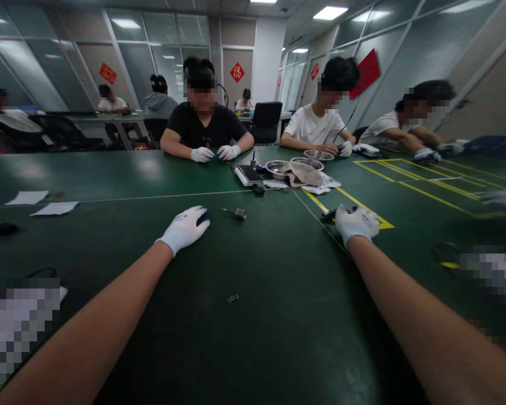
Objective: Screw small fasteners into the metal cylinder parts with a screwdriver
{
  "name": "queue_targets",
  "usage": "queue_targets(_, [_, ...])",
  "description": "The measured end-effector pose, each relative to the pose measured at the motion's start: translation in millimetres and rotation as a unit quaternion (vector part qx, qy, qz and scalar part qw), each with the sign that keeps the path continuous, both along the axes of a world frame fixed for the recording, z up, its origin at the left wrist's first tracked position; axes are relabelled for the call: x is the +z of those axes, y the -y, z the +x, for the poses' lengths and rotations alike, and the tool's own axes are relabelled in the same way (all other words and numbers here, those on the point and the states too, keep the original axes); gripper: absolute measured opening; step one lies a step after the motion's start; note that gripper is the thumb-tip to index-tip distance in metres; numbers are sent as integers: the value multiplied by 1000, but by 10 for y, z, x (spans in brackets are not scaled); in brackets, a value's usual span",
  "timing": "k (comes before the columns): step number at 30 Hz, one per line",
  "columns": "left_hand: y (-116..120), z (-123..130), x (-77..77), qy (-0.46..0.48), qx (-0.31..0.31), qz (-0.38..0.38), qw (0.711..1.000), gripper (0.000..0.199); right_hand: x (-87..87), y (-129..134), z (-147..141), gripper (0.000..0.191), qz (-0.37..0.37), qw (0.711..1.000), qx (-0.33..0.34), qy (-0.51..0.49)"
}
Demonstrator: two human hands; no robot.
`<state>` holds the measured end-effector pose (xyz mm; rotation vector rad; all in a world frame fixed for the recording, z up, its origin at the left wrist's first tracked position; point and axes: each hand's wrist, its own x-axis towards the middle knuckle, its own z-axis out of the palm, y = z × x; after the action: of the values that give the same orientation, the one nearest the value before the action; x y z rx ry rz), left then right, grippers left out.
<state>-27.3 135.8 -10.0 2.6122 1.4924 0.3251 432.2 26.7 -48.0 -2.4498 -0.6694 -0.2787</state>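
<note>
My left hand point(185, 229), in a white glove with blue fingertips, rests on the green table point(278, 337) with thumb and fingers apart, holding nothing. Just right of it lies a small metal cylinder with a thin shaft point(239, 214). My right hand point(357, 223), also gloved, is closed on a dark object point(329, 215) near the yellow tape; the fingers partly hide it, and what it is cannot be made out. Between my forearms, several small metal rings point(233, 298) lie in a short row.
Metal bowls point(277, 169) with a grey cloth point(302, 174), papers and a dark phone-like slab point(250, 172) stand ahead. White papers point(55, 208) and a black object point(3, 229) lie left. People in white gloves sit across the table; another gloved hand point(504, 201) is at right.
</note>
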Motion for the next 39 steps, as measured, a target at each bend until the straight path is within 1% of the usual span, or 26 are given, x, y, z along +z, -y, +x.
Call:
queue_targets(2, [199, 11, -11, 8, -16, 1, 1000, 63, 55, -17, -113, 57, -6, 999, -24, -23])
queue_targets(3, [299, 16, -17, 11, -23, -1, 1000, 64, 78, -19, -159, 57, -5, 999, -22, -30])
queue_targets(5, [492, 26, -27, 20, -41, -7, 999, 65, 116, -5, -237, 56, 0, 999, 4, -34])
queue_targets(8, [739, 45, -43, 40, -65, -17, 997, 65, 150, 46, -359, 50, 6, 998, 64, -29])
queue_targets(11, [925, 74, -54, 55, -82, -24, 995, 64, 150, 99, -518, 40, 42, 986, 162, 9])
queue_targets(13, [1020, 95, -60, 58, -91, -30, 994, 63, 126, 113, -642, 39, 73, 969, 233, 38])
queue_targets(16, [1135, 117, -66, 64, -103, -35, 992, 60, 64, 98, -869, 43, 128, 935, 327, 57])
queue_targets(18, [1201, 122, -65, 73, -113, -34, 990, 58, 15, 82, -1069, 47, 168, 915, 365, 46])
queue_targets(21, [1295, 127, -45, 84, -127, -40, 987, 55, -54, 77, -1445, 55, 220, 886, 407, 15])
queue_targets(23, [1350, 135, -24, 86, -132, -52, 986, 54, -85, 94, -1718, 59, 235, 862, 449, 3])
queue_targets(25, [1395, 146, -8, 87, -134, -64, 985, 53, -90, 124, -1972, 60, 233, 840, 489, -1])
queue_targets(27, [1427, 156, -7, 86, -139, -72, 984, 53, -66, 157, -2184, 57, 221, 826, 518, 4])
queue_targets(30, [1452, 163, -21, 96, -147, -69, 982, 48, 2, 191, -2395, 54, 188, 814, 549, 9])
queue_targets(32, [1464, 162, -20, 116, -151, -62, 980, 44, 42, 197, -2469, 53, 183, 813, 553, -8])
queue_targets(37, [1529, 155, 65, 153, -177, -79, 969, 39, 67, 210, -2497, 49, 235, 817, 519, -91])
queue_targets(39, [1559, 153, 107, 172, -191, -90, 962, 37, 72, 237, -2484, 47, 240, 824, 496, -129])
